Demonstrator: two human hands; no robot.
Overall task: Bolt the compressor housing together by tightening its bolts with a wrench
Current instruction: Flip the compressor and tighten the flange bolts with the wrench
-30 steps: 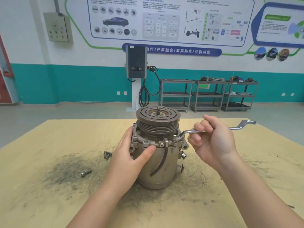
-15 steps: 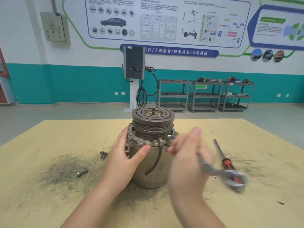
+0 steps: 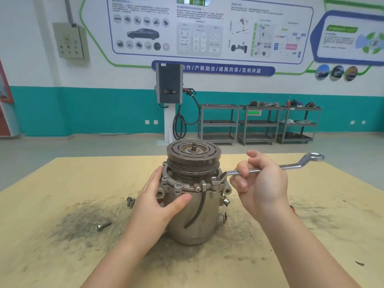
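Wrench [image 3: 268, 168] lengthwise rightward from housing [image 3: 193, 213]

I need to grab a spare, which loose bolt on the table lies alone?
The single dark steel bolt on the sooty patch, nearer the camera; the others lie clustered beside the left hand.
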